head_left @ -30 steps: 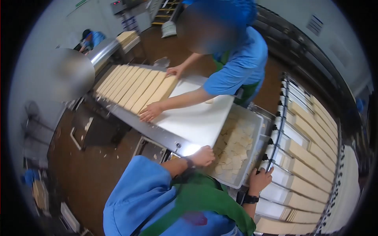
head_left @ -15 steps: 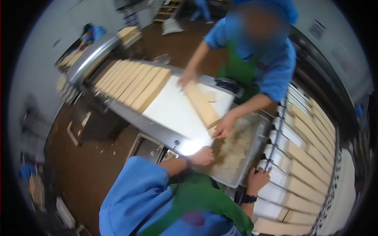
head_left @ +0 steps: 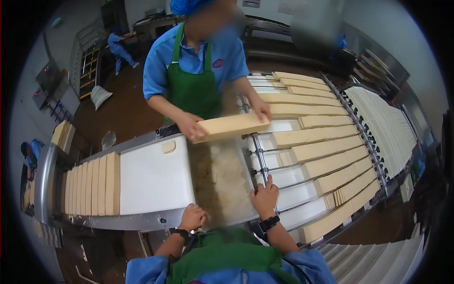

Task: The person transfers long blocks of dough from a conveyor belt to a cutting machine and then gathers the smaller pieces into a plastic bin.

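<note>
My left hand (head_left: 193, 217) rests at the near corner of the white conveyor belt (head_left: 151, 177), its fingers curled in with nothing visible in them. My right hand (head_left: 266, 198) lies against the near end of a metal rail (head_left: 259, 154), index finger stretched along it and the other fingers partly bent. Between my hands sits a bin (head_left: 247, 208) with pale flat scraps (head_left: 222, 177) in it. Across from me, a co-worker in a green apron holds a long pale dough-like slab (head_left: 234, 128) over the bin with both hands.
On the left belt, several similar slabs (head_left: 97, 184) stand side by side, and a small offcut (head_left: 169, 147) lies near the far edge. To my right, rods separate rows of slabs (head_left: 326, 135) on another white belt. Corrugated pale trays (head_left: 378, 258) sit at the lower right.
My view has swung to the right. The co-worker has lifted the slab off the left belt and carried it over the bin toward the right belt. My hands stay at the belt corner and rail.
</note>
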`<control>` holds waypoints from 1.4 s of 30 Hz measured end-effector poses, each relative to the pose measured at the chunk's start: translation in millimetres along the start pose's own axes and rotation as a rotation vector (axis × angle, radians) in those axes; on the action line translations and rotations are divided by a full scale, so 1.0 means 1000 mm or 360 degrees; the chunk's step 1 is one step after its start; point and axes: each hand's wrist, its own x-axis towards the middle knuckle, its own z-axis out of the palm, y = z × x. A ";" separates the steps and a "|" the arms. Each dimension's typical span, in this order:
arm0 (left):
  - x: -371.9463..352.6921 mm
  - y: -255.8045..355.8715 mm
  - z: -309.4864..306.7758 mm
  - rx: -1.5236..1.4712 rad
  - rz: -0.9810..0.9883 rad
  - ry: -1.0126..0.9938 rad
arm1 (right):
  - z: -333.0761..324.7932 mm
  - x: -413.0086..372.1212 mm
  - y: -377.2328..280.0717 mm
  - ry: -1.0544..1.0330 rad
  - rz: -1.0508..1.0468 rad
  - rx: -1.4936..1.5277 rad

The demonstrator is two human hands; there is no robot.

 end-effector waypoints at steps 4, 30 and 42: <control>0.003 0.001 -0.002 0.0057 0.0042 0.0013 | 0.001 0.000 0.002 0.0023 -0.0011 0.0047; -0.004 -0.004 0.003 0.0067 0.0024 0.0037 | 0.003 -0.003 0.002 0.0033 0.0009 0.0129; -0.012 -0.012 0.005 0.0108 -0.0023 -0.0053 | 0.004 -0.006 -0.007 -0.0024 -0.0003 0.0072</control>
